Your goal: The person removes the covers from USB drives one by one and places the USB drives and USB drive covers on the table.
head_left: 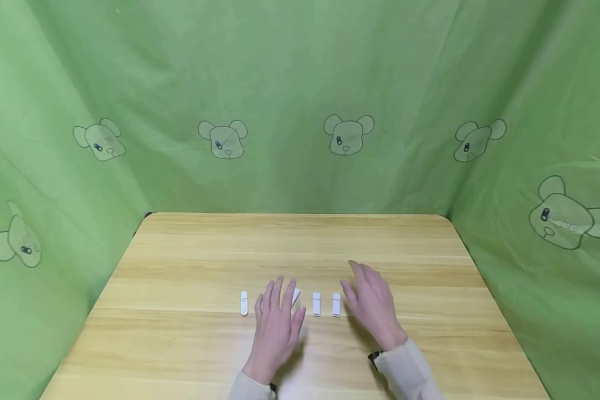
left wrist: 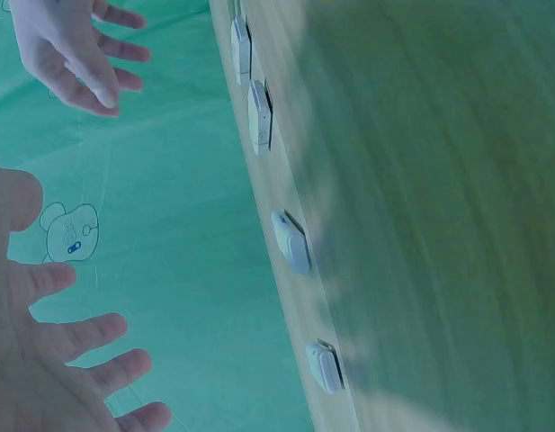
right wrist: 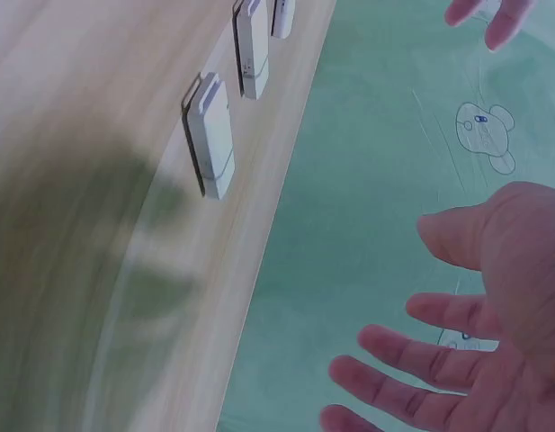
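Several small white USB sticks stand in a row on the wooden table. One stick (head_left: 244,303) is at the left end, and a tilted one (head_left: 296,295) is partly hidden behind my left hand (head_left: 276,328). Two more, a middle stick (head_left: 316,304) and a right-end stick (head_left: 336,305), lie parallel. My left hand hovers over the row with fingers spread and holds nothing. Just right of the right-end stick is my right hand (head_left: 372,304), its fingers loosely extended and its palm bare. In the right wrist view the nearest stick (right wrist: 211,137) lies apart from the fingers.
The light wooden table (head_left: 205,250) has rounded far corners. Green curtain walls (head_left: 290,66) with printed bear heads enclose it at the back and on both sides.
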A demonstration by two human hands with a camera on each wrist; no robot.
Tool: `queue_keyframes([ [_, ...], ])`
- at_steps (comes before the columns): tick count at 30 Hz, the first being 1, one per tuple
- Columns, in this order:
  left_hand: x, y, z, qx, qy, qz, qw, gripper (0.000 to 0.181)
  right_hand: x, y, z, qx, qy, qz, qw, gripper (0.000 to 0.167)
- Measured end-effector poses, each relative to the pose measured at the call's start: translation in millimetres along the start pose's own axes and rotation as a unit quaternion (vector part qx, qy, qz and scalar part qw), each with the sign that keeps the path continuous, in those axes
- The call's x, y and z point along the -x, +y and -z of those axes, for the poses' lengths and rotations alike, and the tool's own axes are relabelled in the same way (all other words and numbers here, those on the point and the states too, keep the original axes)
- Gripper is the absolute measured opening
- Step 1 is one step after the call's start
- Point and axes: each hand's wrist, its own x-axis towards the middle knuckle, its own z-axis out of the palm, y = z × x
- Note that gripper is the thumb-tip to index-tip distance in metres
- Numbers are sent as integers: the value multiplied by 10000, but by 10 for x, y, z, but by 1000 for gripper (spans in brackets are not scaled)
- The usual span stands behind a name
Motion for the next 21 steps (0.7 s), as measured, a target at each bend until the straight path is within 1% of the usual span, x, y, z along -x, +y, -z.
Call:
queue_keyframes([
  [3, 1, 9, -2, 4, -48, 29, 10000, 57, -55, -13, -43, 79, -260, -181, 9995, 52],
  [9, 3, 13, -21, -39, 36, -42, 10000, 54, -128, -41, -124, 273, -478, -347, 9979, 44],
  [11, 3, 15, -24, -14, 44, -40, 10000, 54, -150, -52, -140, 307, -647, -478, 9963, 42],
  [16, 4, 22, -22, 56, -7, 4, 10000, 54, -207, -72, -166, 199, -1223, -950, 9877, 42],
  [21, 18, 25, -28, 118, -116, 51, 9999, 55, -236, -69, -199, 224, -1681, -1275, 9772, 45],
])
